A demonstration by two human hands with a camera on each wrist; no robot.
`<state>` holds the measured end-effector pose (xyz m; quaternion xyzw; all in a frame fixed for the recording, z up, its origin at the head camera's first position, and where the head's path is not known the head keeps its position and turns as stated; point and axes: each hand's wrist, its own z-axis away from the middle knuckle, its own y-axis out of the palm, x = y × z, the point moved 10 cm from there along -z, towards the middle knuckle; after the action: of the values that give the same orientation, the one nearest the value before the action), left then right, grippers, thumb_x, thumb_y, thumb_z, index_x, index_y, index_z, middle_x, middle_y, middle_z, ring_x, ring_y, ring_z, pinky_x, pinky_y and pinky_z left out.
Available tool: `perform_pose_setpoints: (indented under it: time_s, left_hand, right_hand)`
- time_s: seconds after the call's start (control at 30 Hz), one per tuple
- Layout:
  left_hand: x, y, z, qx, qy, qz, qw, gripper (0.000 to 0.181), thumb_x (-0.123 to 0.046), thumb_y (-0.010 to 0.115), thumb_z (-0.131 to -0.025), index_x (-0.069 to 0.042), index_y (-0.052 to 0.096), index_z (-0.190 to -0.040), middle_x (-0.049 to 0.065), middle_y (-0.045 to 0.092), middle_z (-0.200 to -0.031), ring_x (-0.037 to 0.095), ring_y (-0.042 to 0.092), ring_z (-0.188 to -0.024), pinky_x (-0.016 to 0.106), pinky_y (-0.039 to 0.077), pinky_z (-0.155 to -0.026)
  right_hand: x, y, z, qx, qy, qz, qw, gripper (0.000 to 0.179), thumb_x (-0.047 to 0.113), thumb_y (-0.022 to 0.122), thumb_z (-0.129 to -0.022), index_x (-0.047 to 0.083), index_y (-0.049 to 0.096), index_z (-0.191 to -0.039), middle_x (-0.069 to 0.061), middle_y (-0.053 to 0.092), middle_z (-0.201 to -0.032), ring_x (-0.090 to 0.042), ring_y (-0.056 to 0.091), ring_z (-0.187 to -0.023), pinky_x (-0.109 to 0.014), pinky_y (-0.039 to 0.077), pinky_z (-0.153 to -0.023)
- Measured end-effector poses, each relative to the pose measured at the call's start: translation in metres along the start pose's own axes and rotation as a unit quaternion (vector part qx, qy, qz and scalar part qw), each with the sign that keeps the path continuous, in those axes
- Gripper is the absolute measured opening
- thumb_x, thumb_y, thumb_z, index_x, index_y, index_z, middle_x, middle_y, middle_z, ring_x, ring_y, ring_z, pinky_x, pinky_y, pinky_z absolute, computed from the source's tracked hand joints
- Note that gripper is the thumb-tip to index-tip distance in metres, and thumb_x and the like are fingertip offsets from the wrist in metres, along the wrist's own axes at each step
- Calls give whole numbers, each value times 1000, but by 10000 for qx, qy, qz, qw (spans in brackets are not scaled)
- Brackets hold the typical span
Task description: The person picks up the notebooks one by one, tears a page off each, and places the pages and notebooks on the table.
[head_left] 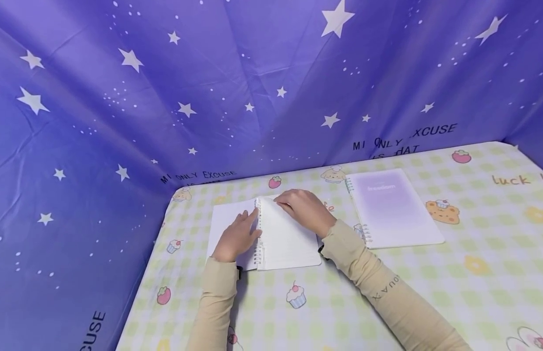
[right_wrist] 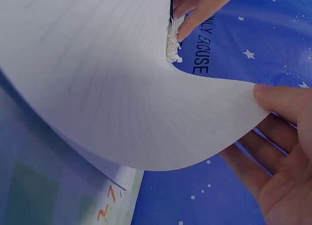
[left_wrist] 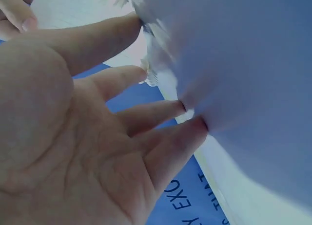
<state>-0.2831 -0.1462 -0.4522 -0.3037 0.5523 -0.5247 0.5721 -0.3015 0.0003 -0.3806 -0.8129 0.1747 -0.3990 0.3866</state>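
Note:
A spiral notebook (head_left: pixel 289 251) lies spread on the table with white pages showing on both sides of its binding. My left hand (head_left: pixel 238 236) rests beside the spiral, over the left-hand page, with its fingers extended; the left wrist view has the fingertips (left_wrist: pixel 197 125) against the paper. At the far edge of the right-hand page, my right hand (head_left: pixel 306 209) pinches a lined sheet (right_wrist: pixel 131 108) between thumb and fingers. That sheet bends in a curve in the right wrist view. Ragged paper scraps (right_wrist: pixel 173 47) cling along the binding.
To the right lies a closed purple spiral notebook (head_left: pixel 394 209). Both notebooks are on a green-and-white checked tablecloth (head_left: pixel 262 317) with cartoon prints. A blue-purple curtain (head_left: pixel 262 63) with white stars hangs behind the table and on its left.

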Motion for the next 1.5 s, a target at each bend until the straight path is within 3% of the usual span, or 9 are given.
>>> perform_pose_setpoints:
  time_s: [0.17, 0.37, 0.47, 0.63, 0.87, 1.1, 1.23, 1.37, 1.5]
  left_hand:
    - [3, 1, -2, -38, -50, -66, 10000, 62, -31, 53, -102, -15, 29, -157, 24, 30, -158, 40, 26, -148, 56, 30, -117]
    - [3, 1, -4, -101, 2, -147, 9998, 63, -31, 54, -102, -15, 29, -157, 25, 31, -157, 41, 28, -147, 56, 32, -116]
    - [2, 1, -5, -115, 21, -240, 9996, 63, -31, 54, -102, -15, 29, -157, 25, 32, -157, 42, 29, -146, 56, 32, -116]
    - [0, -1, -5, -187, 100, -334, 9992, 60, -30, 52, -103, -13, 31, -157, 25, 33, -156, 43, 31, -145, 57, 33, -115]
    - [2, 1, -5, -223, 33, -353, 9991, 60, -29, 53, -103, -13, 31, -156, 25, 34, -156, 43, 32, -144, 58, 35, -114]
    - [3, 1, -4, -305, -87, -472, 9984, 56, -31, 55, -102, -8, 41, -151, 22, 37, -155, 39, 35, -144, 57, 38, -112]
    - [3, -3, -2, -432, 4, -475, 9979, 51, -30, 53, -103, -5, 47, -147, 22, 40, -153, 39, 38, -142, 57, 40, -110]
    - [1, -9, 0, -679, 285, -369, 9966, 30, -22, 47, -105, -3, 63, -122, 23, 47, -148, 40, 43, -139, 57, 42, -108]
    - [4, -8, -1, -584, 293, -356, 9972, 32, -19, 48, -104, -4, 61, -130, 20, 46, -150, 37, 41, -141, 55, 39, -112]
  right_hand:
    - [0, 5, 2, 249, 76, -330, 9991, 20, 10, 62, -98, 6, 76, -111, -6, 74, -112, -21, 70, -106, -35, 57, -91]
    - [8, 17, 8, 682, -203, 2, 9975, 20, 10, 62, -97, 7, 77, -110, -5, 75, -109, -22, 71, -104, -36, 57, -92]
    - [13, 23, 10, 856, -428, 175, 9953, 17, 10, 62, -97, 9, 79, -94, -2, 76, -92, -14, 71, -84, -31, 58, -79]
    - [19, 27, 12, 978, -664, 444, 9920, 28, 11, 61, -98, 11, 67, -71, 1, 62, -66, -8, 51, -61, -25, 47, -62]
    - [28, 33, 17, 1081, -781, 984, 9862, 28, 8, 60, -96, 15, 69, -70, 3, 69, -73, -7, 53, -60, -28, 50, -62]
    - [39, 39, 25, 1315, -918, 878, 9831, 30, 12, 61, -96, 14, 66, -67, 3, 72, -76, -7, 52, -60, -29, 51, -65]
    - [44, 39, 29, 1325, -934, 758, 9839, 31, 13, 61, -97, 12, 65, -66, 4, 66, -69, -7, 46, -58, -25, 46, -61]
    - [46, 38, 32, 1327, -937, 677, 9844, 32, 15, 61, -98, 13, 63, -66, 7, 56, -62, -6, 40, -57, -21, 40, -59]
    - [47, 34, 35, 1289, -965, 875, 9831, 31, 14, 60, -98, 15, 64, -67, 7, 60, -64, -6, 42, -57, -22, 41, -58]
